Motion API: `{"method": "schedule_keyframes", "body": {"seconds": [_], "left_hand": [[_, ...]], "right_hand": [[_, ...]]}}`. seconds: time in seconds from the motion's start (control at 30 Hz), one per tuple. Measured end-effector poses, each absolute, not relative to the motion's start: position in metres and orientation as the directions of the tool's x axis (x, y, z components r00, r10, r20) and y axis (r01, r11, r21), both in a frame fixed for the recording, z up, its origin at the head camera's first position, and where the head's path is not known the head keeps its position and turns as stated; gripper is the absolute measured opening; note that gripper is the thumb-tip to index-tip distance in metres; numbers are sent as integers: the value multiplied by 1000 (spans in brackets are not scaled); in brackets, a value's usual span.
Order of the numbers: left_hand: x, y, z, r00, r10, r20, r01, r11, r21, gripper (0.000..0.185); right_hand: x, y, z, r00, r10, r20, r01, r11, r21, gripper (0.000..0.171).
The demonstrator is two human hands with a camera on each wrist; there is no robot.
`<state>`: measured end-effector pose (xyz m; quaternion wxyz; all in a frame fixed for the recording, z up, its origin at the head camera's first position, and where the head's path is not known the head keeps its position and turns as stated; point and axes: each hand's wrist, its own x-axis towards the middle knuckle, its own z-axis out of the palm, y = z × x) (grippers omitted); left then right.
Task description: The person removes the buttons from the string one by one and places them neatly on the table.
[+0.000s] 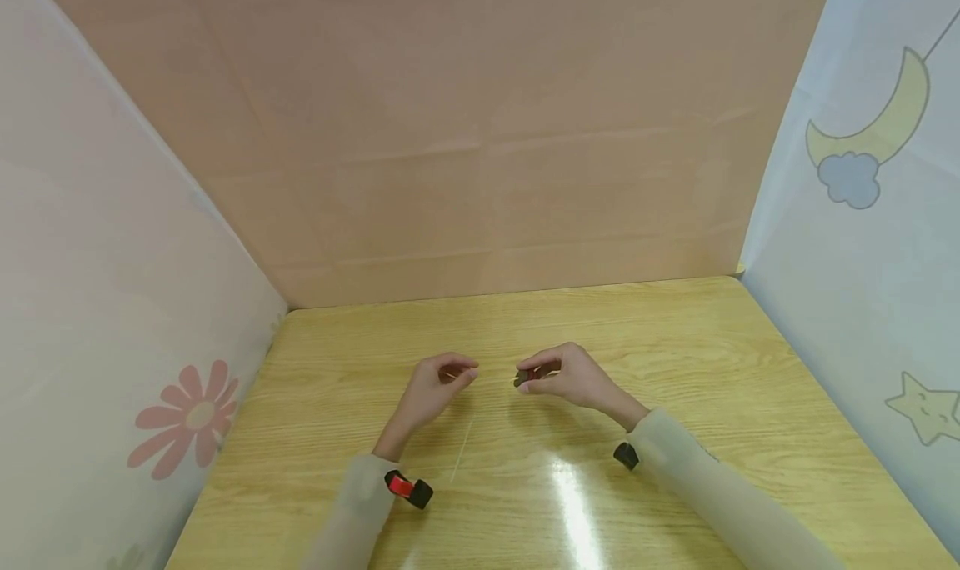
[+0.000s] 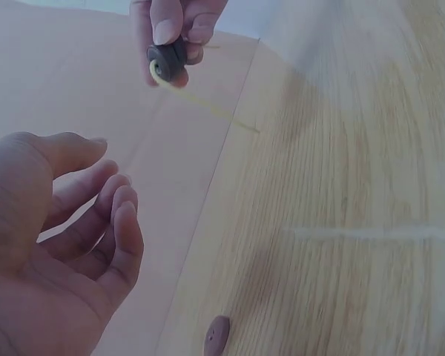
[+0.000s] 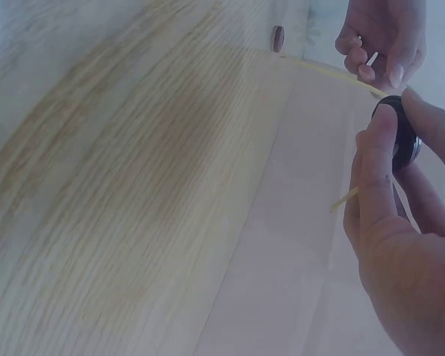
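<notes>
Above the near middle of the wooden table [image 1: 675,345], the right hand [image 1: 566,376] pinched a small dark bead [image 1: 521,379] with a pale string [image 2: 208,107] through it. Just left, the left hand [image 1: 435,387] pinched the string's other end, fingers curled.

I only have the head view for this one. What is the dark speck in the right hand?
Observer: The left wrist view shows the right hand pinching a dark round bead with a pale string coming out of it.
Operator: And the left hand?
Observer: In the right wrist view, a thin pale sliver shows between the left hand's curled fingers.
Operator: Anything else around?
Observer: A brownish button lies where table meets wall.
</notes>
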<state>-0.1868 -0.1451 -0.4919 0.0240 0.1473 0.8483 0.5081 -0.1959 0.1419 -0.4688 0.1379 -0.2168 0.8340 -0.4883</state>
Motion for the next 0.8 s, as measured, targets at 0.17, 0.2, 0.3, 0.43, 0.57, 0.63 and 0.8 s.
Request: {"method": "schedule_keyframes", "body": {"seconds": [0.17, 0.2, 0.3, 0.43, 0.57, 0.63, 0.8], "left_hand": [[-186, -139, -491, -949, 311, 54, 170, 360, 917, 28], [-186, -138, -491, -946, 320, 48, 163, 343, 925, 28], [-186, -135, -491, -939, 340, 40, 153, 312, 938, 31], [-186, -130, -489, -935, 353, 30, 140, 289, 947, 36], [-185, -126, -487, -936, 351, 19, 120, 270, 955, 37], [-185, -124, -487, -937, 349, 23, 123, 266, 956, 36], [-184, -121, -485, -940, 341, 21, 119, 269, 956, 36]], "right_hand": [[-196, 141, -468, -865, -502, -6, -242, 427, -871, 35], [-196, 141, -468, -864, -504, -2, -245, 425, -871, 35], [-196, 140, -467, -861, -509, 11, -259, 419, -871, 36], [-195, 139, -465, -858, -513, 17, -264, 412, -872, 35], [-196, 139, -464, -859, -511, 15, -260, 412, -873, 34], [-196, 139, -464, -860, -510, 14, -260, 414, -872, 34], [-196, 138, -463, -859, -511, 16, -265, 418, -869, 34]]}}
